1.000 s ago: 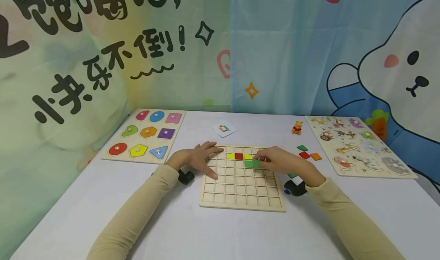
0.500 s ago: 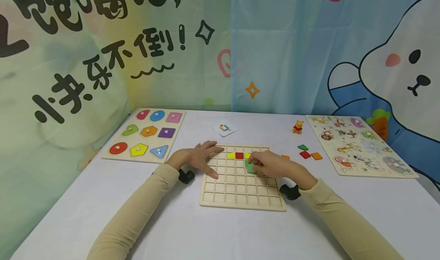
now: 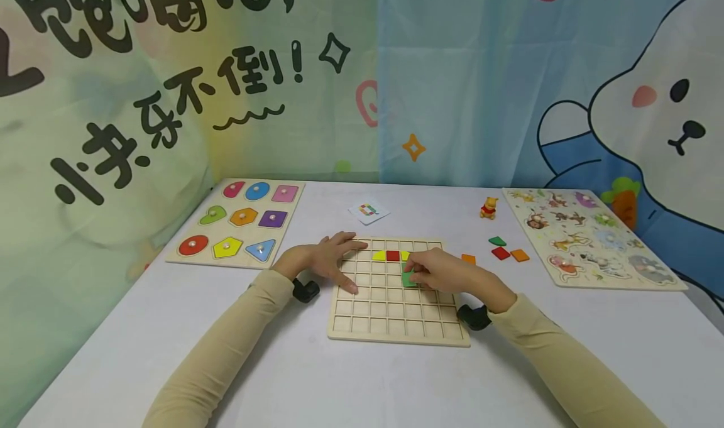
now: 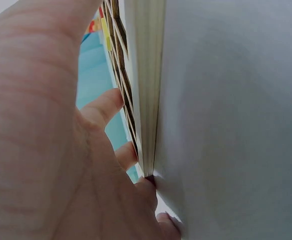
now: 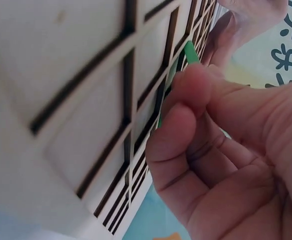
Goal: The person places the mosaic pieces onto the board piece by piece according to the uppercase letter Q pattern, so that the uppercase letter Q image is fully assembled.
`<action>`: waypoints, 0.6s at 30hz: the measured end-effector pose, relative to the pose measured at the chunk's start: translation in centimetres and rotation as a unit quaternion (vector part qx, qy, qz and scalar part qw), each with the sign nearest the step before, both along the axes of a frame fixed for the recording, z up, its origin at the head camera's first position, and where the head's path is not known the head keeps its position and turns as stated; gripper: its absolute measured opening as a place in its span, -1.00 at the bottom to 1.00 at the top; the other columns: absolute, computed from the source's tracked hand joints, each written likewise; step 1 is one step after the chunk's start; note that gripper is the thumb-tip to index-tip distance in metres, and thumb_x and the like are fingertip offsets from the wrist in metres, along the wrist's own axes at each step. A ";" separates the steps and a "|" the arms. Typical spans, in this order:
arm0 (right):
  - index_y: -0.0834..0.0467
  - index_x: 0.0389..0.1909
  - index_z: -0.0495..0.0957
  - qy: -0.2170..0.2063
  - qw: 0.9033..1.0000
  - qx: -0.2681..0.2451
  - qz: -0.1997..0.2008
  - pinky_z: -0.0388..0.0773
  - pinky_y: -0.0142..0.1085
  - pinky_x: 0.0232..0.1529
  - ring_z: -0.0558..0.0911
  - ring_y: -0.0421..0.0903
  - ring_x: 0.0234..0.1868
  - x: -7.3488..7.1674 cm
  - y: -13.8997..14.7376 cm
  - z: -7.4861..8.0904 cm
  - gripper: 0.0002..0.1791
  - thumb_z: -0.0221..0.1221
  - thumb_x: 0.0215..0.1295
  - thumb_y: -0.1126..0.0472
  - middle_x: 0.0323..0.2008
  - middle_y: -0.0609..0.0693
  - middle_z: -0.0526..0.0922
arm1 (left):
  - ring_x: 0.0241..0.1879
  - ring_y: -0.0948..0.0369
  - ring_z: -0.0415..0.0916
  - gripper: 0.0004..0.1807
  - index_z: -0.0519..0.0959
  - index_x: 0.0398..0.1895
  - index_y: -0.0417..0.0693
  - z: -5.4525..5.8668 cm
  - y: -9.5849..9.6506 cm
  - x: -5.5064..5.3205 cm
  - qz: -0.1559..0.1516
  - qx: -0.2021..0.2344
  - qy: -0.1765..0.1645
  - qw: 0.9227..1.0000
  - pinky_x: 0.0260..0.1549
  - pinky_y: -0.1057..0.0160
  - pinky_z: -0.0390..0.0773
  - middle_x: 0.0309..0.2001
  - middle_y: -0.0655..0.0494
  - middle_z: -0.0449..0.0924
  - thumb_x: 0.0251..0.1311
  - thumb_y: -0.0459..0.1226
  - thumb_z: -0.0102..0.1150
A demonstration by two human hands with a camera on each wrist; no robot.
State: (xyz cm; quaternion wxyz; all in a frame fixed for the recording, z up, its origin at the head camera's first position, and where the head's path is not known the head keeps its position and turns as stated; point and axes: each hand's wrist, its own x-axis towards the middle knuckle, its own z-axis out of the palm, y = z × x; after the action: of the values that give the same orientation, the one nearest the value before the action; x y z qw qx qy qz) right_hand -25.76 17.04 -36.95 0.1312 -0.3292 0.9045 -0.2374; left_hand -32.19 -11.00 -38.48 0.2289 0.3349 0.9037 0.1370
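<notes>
The green tile point(image 3: 408, 281) is at the middle of the grid board point(image 3: 367, 329), pinched by the right hand point(image 3: 444, 271) — released off-square, it could catch a ridge and tilt. Board slots hold a yellow tile point(image 3: 379, 256) and red tile point(image 3: 393, 256) — the left hand point(image 3: 330, 256), fingers spread, rests on its edge

The left arm point(image 3: 222, 346) and right arm point(image 3: 554, 352) reach forward. The left hand point(image 3: 330, 258) spreads its fingers; the right hand point(image 3: 440, 271) pinches, fingers curled.
</notes>
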 end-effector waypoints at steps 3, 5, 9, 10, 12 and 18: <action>0.29 -0.12 0.54 -0.001 1.000 -0.001 -0.002 0.49 -0.43 -0.35 0.46 -0.28 -0.64 0.1 0.0 -0.1 -0.86 0.14 0.38 0.32 -0.59 -0.08 0.54 | 0.55 -0.01 -0.38 0.13 -0.04 0.57 0.16 -0.1 0.0 0.0 -0.002 0.001 0.001 1.000 0.46 -0.17 -0.38 0.57 -0.07 -0.32 -0.01 0.15 0.40; 0.30 -0.14 0.55 0.003 1.000 -0.004 -0.001 0.49 -0.43 -0.35 0.46 -0.27 -0.65 0.2 0.0 -0.1 -0.87 0.14 0.38 0.32 -0.63 -0.07 0.53 | 0.55 -0.02 -0.37 0.13 -0.03 0.56 0.16 -0.1 0.0 0.0 -0.001 0.002 0.003 1.000 0.46 -0.18 -0.38 0.57 -0.07 -0.31 -0.01 0.15 0.41; 0.30 -0.15 0.54 0.001 1.000 -0.008 -0.005 0.47 -0.43 -0.38 0.48 -0.26 -0.67 0.2 0.0 -0.3 -0.88 0.13 0.39 0.32 -0.68 -0.07 0.51 | 0.55 -0.02 -0.39 0.13 -0.03 0.56 0.15 -0.2 -0.1 0.0 0.000 0.003 0.003 1.000 0.46 -0.18 -0.38 0.57 -0.08 -0.31 0.00 0.14 0.41; 0.30 -0.15 0.54 -0.001 1.000 -0.007 -0.008 0.47 -0.43 -0.39 0.48 -0.26 -0.68 0.3 0.0 -0.3 -0.88 0.13 0.39 0.32 -0.68 -0.08 0.51 | 0.55 -0.02 -0.39 0.13 -0.03 0.56 0.15 -0.2 -0.1 0.0 0.001 0.004 0.003 1.000 0.46 -0.18 -0.38 0.57 -0.08 -0.31 0.00 0.14 0.41; 0.29 -0.15 0.53 -0.008 1.000 -0.003 -0.017 0.46 -0.42 -0.39 0.48 -0.25 -0.68 0.3 0.0 -0.3 -0.88 0.12 0.40 0.31 -0.69 -0.08 0.50 | 0.56 -0.02 -0.40 0.12 -0.04 0.57 0.14 -0.1 0.0 0.0 -0.001 0.003 0.003 1.000 0.46 -0.18 -0.38 0.57 -0.08 -0.32 0.01 0.14 0.40; 0.31 -0.08 0.50 -0.026 0.998 0.013 -0.048 0.41 -0.40 -0.43 0.42 -0.25 -0.68 0.6 -0.3 0.1 -0.82 0.10 0.43 0.27 -0.71 -0.05 0.49 | 0.55 -0.01 -0.38 0.13 -0.04 0.57 0.14 -0.1 0.0 0.0 -0.004 0.003 0.005 1.000 0.46 -0.20 -0.37 0.57 -0.09 -0.31 0.01 0.15 0.40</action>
State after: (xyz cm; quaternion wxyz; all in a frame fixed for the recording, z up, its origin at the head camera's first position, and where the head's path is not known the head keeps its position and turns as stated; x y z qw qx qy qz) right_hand -25.18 16.76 -36.89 0.1477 -0.2778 0.9183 -0.2402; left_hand -32.22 -10.95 -38.57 0.2238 0.3398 0.9031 0.1374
